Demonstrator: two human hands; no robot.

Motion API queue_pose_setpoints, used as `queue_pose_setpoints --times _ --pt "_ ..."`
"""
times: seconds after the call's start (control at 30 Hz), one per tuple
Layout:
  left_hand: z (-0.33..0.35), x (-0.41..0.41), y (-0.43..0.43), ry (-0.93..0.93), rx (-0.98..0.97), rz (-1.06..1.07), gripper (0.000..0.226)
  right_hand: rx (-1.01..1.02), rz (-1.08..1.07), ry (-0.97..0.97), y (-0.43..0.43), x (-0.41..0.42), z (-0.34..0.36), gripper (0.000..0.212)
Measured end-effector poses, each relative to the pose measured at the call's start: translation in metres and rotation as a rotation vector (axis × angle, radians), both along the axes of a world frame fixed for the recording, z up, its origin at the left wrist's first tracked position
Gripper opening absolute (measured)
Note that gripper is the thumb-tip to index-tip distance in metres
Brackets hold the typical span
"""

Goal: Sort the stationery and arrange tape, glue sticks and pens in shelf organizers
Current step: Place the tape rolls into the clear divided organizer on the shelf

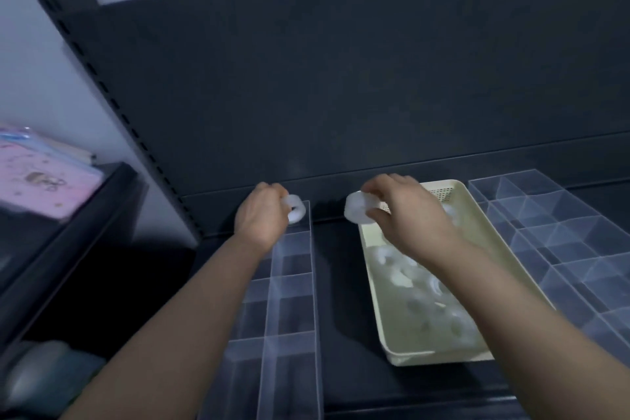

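- Tape roll [296, 213], clear: pinched at its near edge by the left hand [262, 215], over the far end cell of the clear organizer [293, 300]
- Second tape roll [356, 212]: clasped in the right hand [405, 215], thumb under, fingers over, above the cream tray [370, 269]
- Tray contents: blurred, probably more clear rolls
- Risk: a rim-only pinch may let the roll tilt, catch the divider and drop outside the cell
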State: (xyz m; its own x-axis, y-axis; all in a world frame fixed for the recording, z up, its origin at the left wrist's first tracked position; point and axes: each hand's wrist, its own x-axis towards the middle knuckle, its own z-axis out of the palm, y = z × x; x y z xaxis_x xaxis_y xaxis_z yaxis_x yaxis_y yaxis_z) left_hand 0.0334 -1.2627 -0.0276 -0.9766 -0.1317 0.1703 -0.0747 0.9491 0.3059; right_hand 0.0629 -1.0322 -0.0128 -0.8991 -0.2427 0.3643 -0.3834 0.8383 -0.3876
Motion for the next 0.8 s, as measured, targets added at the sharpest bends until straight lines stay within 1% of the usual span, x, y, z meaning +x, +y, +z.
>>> queue_pose_setpoints --times 0.1,0.17,0.2,0.23,0.3,0.4,0.47,0.57,0.67,0.8 --pt "-0.013 -0.010 -0.009 -0.070 -0.149 -0.092 0.026 -0.015 0.029 -0.031 -0.013 0.002 -0.009 0.038" --pt "-0.018 -0.016 -0.009 -0.094 -0.247 -0.138 0.027 0.008 0.025 -0.047 -0.018 0.002 -0.013 0.036" --pt "-0.022 -0.018 -0.009 -0.096 -0.263 -0.154 0.025 0.021 0.023 -0.050 -0.019 0.002 -0.014 0.035" --pt "-0.025 -0.020 -0.009 -0.096 -0.256 -0.167 0.023 0.028 0.021 -0.054 -0.021 0.001 -0.015 0.034" --pt "-0.029 -0.021 -0.013 -0.090 -0.178 -0.180 0.020 0.023 0.021 -0.065 -0.028 0.000 -0.015 0.032" --pt "-0.028 -0.018 -0.027 -0.017 -0.063 -0.178 0.028 -0.002 0.048 -0.069 -0.048 -0.006 -0.012 0.032" --pt "-0.022 -0.014 -0.040 0.047 -0.024 -0.171 0.030 -0.008 0.071 -0.062 -0.066 -0.012 -0.011 0.033" --pt "-0.015 -0.004 -0.060 0.082 -0.001 -0.149 0.029 0.020 0.106 -0.084 -0.096 -0.027 -0.015 0.033" --pt "-0.014 0.007 -0.073 0.110 0.047 -0.132 0.026 0.095 0.114 -0.172 -0.120 -0.045 -0.023 0.034" --pt "-0.015 0.014 -0.082 0.104 0.091 -0.121 0.023 0.287 0.091 -0.324 -0.134 -0.064 -0.033 0.037"
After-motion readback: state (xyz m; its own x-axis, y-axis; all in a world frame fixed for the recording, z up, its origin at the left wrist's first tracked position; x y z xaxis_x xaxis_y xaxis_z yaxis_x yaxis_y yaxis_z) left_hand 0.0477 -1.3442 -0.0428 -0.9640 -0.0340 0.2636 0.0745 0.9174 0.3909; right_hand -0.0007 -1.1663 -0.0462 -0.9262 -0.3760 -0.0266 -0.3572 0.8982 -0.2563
